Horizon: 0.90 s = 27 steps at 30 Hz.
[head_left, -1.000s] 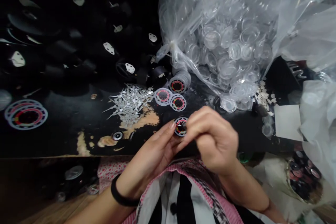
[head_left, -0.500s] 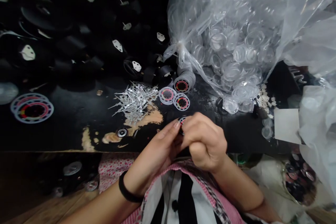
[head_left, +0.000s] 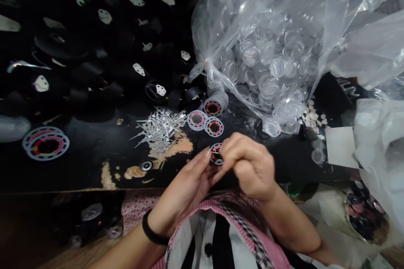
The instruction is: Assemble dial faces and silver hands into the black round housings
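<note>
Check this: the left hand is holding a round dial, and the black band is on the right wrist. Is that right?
Not quite: the head view shows the black band on the left wrist. The left hand is holding a round dial, as you say.

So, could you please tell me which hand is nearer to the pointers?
Left. The left hand is below and to the right of the pointers, holding a dial; the right hand is farther right, at the dial's right side.
</note>
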Motion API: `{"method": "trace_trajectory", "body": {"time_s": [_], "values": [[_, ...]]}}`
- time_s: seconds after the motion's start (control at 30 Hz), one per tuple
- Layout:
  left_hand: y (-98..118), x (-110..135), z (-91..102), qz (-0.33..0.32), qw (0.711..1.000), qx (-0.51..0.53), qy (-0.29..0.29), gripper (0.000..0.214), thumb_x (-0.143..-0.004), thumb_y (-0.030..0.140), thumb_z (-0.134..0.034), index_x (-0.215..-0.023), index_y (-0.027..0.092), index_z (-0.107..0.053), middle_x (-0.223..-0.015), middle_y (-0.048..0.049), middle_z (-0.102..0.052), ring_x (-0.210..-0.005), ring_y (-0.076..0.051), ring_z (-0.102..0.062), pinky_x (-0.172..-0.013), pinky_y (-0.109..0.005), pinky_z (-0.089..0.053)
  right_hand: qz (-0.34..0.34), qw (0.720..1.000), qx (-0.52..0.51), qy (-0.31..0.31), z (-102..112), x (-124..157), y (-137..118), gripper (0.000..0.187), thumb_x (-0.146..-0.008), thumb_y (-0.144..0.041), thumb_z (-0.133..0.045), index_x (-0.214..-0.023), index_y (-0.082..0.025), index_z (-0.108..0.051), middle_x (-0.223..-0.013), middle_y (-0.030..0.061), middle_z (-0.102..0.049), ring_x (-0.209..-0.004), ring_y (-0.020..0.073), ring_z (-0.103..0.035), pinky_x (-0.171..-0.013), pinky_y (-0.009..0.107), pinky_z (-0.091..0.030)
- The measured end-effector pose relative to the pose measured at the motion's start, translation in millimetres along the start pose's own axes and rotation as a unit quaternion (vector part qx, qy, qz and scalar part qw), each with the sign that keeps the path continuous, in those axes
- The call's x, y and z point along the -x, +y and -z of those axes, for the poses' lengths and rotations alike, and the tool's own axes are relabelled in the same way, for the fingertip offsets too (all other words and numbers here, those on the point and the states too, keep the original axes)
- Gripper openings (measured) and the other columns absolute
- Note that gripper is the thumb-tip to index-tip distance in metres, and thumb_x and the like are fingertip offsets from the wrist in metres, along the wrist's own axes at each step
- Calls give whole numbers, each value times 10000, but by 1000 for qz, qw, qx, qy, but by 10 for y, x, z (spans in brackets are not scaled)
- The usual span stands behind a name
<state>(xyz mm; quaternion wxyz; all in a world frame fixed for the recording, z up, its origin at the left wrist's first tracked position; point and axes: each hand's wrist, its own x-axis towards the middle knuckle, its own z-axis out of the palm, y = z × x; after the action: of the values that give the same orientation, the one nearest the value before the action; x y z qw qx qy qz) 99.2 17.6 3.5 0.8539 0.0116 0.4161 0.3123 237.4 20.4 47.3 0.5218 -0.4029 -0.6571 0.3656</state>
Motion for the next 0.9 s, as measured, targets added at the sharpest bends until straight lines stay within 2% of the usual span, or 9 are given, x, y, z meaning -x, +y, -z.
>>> {"method": "trace_trajectory", "body": {"time_s": [0.13,0.2,0.37,0.47,0.57,0.63,0.7,0.8,0.9], "values": [[13,-10,74,23,999,4,28,242,-854,328,-725,-1006,141,-713,-1068,-138,-783,-1028,-264,-737,-1016,-418,-525,-8,973,32,228,575,189,43,195,-860,-151,-455,-825,-219,-634,-659,-7,-524,-608,145,-518,-580,303,-445],[8,-15,141,22,999,-6,49,314,-846,372,-730,-1033,121,-709,-1092,-168,-776,-1059,-289,-728,-1030,-434,-519,-85,940,128,304,926,371,131,197,-885,-176,-418,-845,-218,-606,-602,-37,-471,-548,128,-472,-565,287,-427],[4,-54,206,-31,995,-56,71,373,-823,435,-738,-1069,155,-718,-1151,-148,-765,-1140,-322,-689,-1047,-463,-515,-141,897,245,341,1496,765,331,196,-908,-195,-416,-850,-199,-603,-622,-28,-514,-595,150,-533,-614,317,-482],[17,-54,69,-83,991,-90,57,384,-819,443,-743,-1113,197,-720,-1171,-104,-763,-1202,-317,-654,-1058,-447,-514,-156,875,308,339,1493,794,176,181,-899,-229,-503,-874,-192,-678,-812,40,-647,-826,209,-625,-831,416,-517],[31,-84,-81,-130,981,-130,57,411,-840,443,-725,-1214,278,-687,-1330,-31,-693,-1340,-277,-544,-1109,-388,-472,-75,847,402,339,1257,654,-77,181,-891,-222,-560,-997,-228,-707,-1084,78,-669,-1109,259,-594,-1095,531,-389],[36,-113,-121,-131,978,-152,58,436,-844,461,-714,-1249,307,-669,-1388,-8,-655,-1386,-270,-493,-1125,-371,-452,-36,872,396,286,1042,500,-113,279,-939,-217,-495,-1164,-257,-655,-1201,85,-655,-1200,258,-582,-1162,566,-332],[36,-135,-105,-135,976,-157,64,439,-836,487,-712,-1238,316,-669,-1403,-4,-643,-1402,-280,-473,-1121,-377,-457,-110,899,365,215,875,322,45,432,-967,-300,-491,-1395,-237,-499,-1439,135,-531,-1371,280,-476,-1165,567,-350],[31,-161,-15,-140,975,-146,87,436,-807,502,-737,-1189,303,-668,-1428,-17,-617,-1400,-300,-474,-1115,-402,-466,-244,832,433,248,808,61,524,694,-953,-505,-499,-1522,-155,-315,-1602,242,-287,-1513,406,-212,-1145,720,-234],[20,-180,66,-129,977,-132,103,473,-770,503,-772,-1173,286,-653,-1428,-38,-611,-1368,-322,-512,-1117,-435,-465,-267,795,484,249,826,-158,940,778,-924,-567,-518,-1526,-117,-316,-1603,277,-260,-1525,441,-107,-1136,736,-209]]}}
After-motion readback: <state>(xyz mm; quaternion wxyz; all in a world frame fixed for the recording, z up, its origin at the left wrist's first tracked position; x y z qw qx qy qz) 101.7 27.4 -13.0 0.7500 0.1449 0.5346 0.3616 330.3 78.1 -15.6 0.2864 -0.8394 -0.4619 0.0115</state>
